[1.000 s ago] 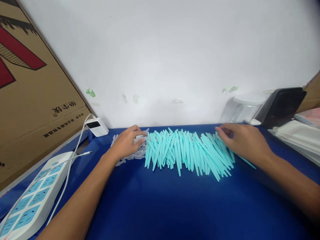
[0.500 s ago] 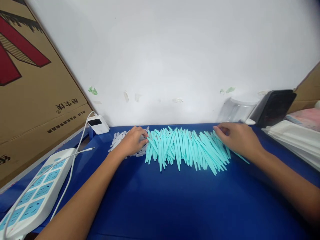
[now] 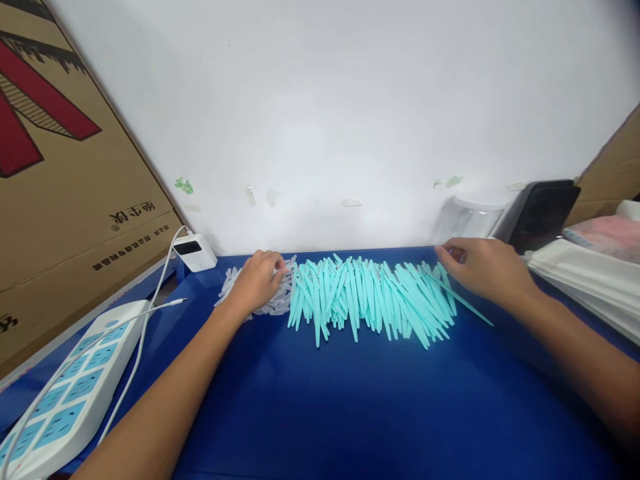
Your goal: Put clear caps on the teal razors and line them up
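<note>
1. White wall (image 3: 320, 133) rises behind a blue tabletop (image 3: 320, 407); a power strip (image 3: 85, 373) lies at left.
2. Turquoise sticks (image 3: 370, 293) lie heaped between the hands, right of the left fingers and left of the right ones, long axes running mostly from the wall toward the person.
3. One stray stick (image 3: 467, 305) slants out at the heap's right end, nearer the right hand (image 3: 483, 268).
4. Left hand (image 3: 259, 277) is over the translucent pieces (image 3: 280, 300), just beside the turquoise heap; its fingers are curled, though I cannot tell if they grip a piece.
5. Right fingers bend toward the thumb by the heap's far right corner; whether they pinch anything, I cannot tell.
6. Compared with half a second ago, the left fingers have drawn off the turquoise edge, and the right hand uncovers more of the stray stick.
</note>
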Demonstrator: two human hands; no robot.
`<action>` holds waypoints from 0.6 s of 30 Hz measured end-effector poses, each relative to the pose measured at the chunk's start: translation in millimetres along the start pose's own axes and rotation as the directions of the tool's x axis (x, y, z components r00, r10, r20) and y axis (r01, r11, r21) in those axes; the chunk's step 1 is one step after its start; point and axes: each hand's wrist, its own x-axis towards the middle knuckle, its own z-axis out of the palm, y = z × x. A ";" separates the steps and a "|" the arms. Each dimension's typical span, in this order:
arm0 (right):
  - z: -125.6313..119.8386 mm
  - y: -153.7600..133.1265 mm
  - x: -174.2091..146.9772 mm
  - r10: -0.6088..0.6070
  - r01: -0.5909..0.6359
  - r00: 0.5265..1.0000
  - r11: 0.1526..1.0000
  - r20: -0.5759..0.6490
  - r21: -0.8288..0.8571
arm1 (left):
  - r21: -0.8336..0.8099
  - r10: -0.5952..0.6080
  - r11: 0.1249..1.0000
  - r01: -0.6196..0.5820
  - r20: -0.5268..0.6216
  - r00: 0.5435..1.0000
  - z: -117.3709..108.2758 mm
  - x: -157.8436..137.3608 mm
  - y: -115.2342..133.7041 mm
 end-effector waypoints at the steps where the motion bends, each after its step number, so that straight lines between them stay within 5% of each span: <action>1: -3.1 3.9 1.2 0.024 -0.022 0.999 0.999 0.042 -0.050 | 0.031 0.004 1.000 -0.002 -0.036 0.999 -1.2 0.0 0.3; 6: -5.1 24.5 8.6 0.108 -0.072 0.976 0.979 0.187 -0.188 | -0.051 0.029 0.998 -0.041 -0.213 0.977 -3.9 -0.7 10.4; 10: 1.0 29.8 10.0 0.033 0.017 0.921 0.992 0.389 -0.124 | -0.243 0.051 0.960 -0.138 -0.333 0.942 3.1 -2.7 31.1; 14: 5.0 28.4 5.1 -0.023 0.041 0.828 0.999 0.561 -0.019 | -0.446 -0.026 0.889 -0.107 -0.282 0.959 13.6 -6.4 51.7; 18: 4.9 25.3 3.4 -0.111 0.086 0.849 0.994 0.516 0.074 | -0.543 -0.086 0.839 -0.036 -0.198 0.976 19.0 -10.6 62.5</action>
